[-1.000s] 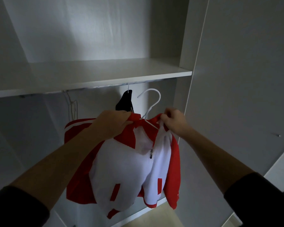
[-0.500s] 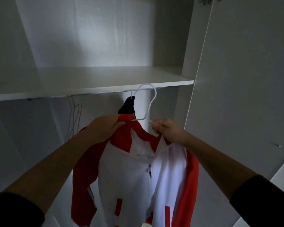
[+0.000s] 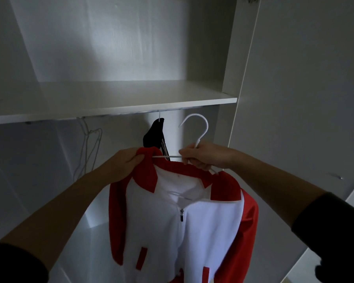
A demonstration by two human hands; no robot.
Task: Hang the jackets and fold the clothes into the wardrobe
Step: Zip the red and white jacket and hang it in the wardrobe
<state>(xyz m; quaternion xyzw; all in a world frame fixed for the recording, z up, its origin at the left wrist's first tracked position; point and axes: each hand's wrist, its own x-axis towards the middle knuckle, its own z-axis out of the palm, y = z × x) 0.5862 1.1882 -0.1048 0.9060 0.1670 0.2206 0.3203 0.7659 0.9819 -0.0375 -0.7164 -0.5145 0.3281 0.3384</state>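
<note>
A dim white laminate wardrobe (image 3: 110, 48) fills the frame, with its pale grey door panel (image 3: 305, 99) taking the whole right side. A flat white shelf (image 3: 110, 99) crosses the middle from the left edge. At lower centre hangs a red-and-white zip-front jacket (image 3: 182, 231). The left hand (image 3: 125, 162) grips its red collar. The right hand (image 3: 204, 156) is curled round the neck of a white plastic hanger (image 3: 202, 123), whose hook rises just under the shelf edge. Behind them a black garment (image 3: 154, 133) hangs below the shelf. Bare wire hangers (image 3: 90, 148) dangle at centre left.
</note>
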